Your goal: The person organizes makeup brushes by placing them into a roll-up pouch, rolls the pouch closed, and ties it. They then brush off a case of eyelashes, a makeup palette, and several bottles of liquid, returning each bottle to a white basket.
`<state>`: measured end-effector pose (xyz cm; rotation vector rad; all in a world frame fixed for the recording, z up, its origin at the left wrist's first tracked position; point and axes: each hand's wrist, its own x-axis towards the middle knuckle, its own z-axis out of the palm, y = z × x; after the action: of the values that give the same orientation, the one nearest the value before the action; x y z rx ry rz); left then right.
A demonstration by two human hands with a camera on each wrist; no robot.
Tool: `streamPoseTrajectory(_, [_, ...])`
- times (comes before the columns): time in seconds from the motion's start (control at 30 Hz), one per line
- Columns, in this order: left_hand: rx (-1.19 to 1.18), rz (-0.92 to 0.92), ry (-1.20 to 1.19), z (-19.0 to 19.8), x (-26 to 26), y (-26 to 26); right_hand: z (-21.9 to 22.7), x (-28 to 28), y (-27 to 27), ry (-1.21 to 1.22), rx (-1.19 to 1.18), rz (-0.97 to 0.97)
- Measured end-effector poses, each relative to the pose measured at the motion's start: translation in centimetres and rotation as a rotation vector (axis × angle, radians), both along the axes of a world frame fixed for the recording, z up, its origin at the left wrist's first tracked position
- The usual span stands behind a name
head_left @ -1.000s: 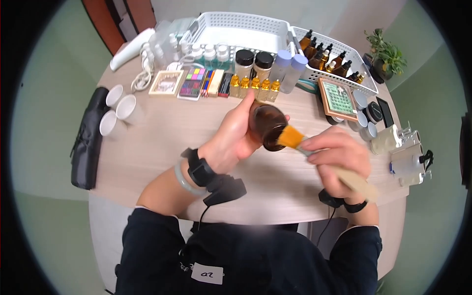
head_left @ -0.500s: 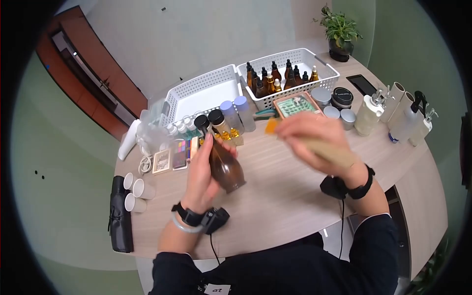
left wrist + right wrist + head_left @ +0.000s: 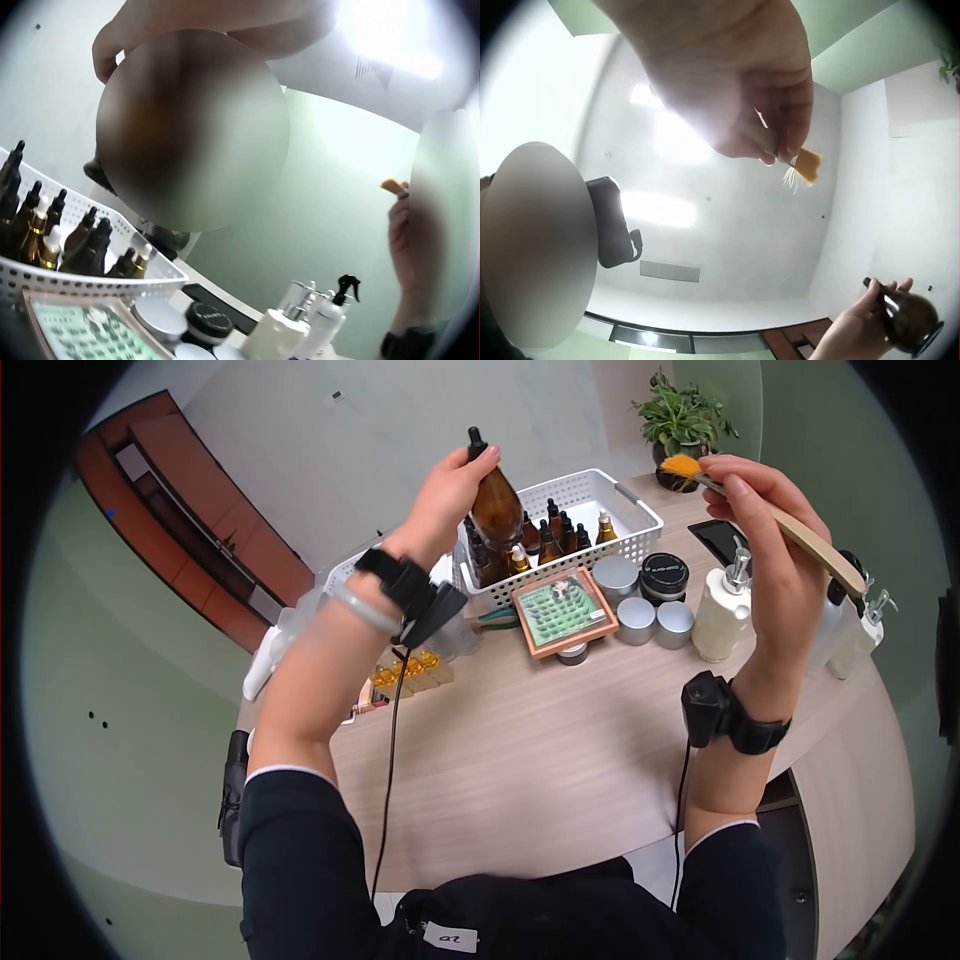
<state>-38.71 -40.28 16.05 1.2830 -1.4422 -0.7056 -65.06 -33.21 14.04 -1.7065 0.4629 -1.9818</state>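
My left hand (image 3: 440,505) grips a brown glass dropper bottle (image 3: 497,512) by its upper part, black top upward and tilted. The bottle overlaps the white perforated basket (image 3: 560,575) in the head view; several smaller brown dropper bottles (image 3: 86,244) stand inside that basket. Raised on the right, my right hand (image 3: 780,535) pinches a flat brush (image 3: 818,545) with a pale wooden handle, its orange bristles pointing left. In the right wrist view those bristles (image 3: 808,165) stick out past the fingertips, well apart from the bottle. A blurred disc covers much of the left wrist view.
In front of the basket lies a wood-framed case (image 3: 565,612) with a green sheet. Silver tins (image 3: 637,620), a black-lidded jar (image 3: 663,575) and a cream pump bottle (image 3: 722,615) stand to its right. A potted plant (image 3: 685,420) is behind; gold-capped vials (image 3: 410,675) sit left.
My left hand has carried the bottle up and away, from over the table's middle to the basket. My right hand has lifted the brush up and right, away from the bottle. The head view has swung upward.
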Motion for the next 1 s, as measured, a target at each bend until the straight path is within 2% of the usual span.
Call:
streamPoseTrajectory(0.17, [-0.030, 0.129, -0.145, -0.5, -0.3, -6.5, 0.3, -1.7, 0.0, -0.097, 0.037, -0.057])
streamPoseTrajectory(0.3, [0.059, 0.116, -0.138, -2.8, 0.1, -10.6, 0.0, -2.9, -0.1, -0.042, 0.047, -0.071])
streamPoseTrajectory(0.5, [0.268, 0.108, -0.271, -5.9, 0.4, -12.8, 0.0, -3.3, 0.0, -0.051, 0.022, -0.143])
streamPoseTrajectory(0.57, [0.349, 0.046, -0.321, -6.7, 0.8, -13.3, 0.1, -3.4, 0.2, -0.045, 0.027, -0.141])
streamPoseTrajectory(0.7, [0.477, 0.082, -0.392, -8.2, 1.2, -14.2, 0.1, -3.8, 0.1, -0.041, 0.019, -0.125])
streamPoseTrajectory(1.0, [0.577, 0.125, -0.445, -9.9, 1.4, -15.0, 0.0, -3.6, -0.1, -0.026, 0.026, -0.155])
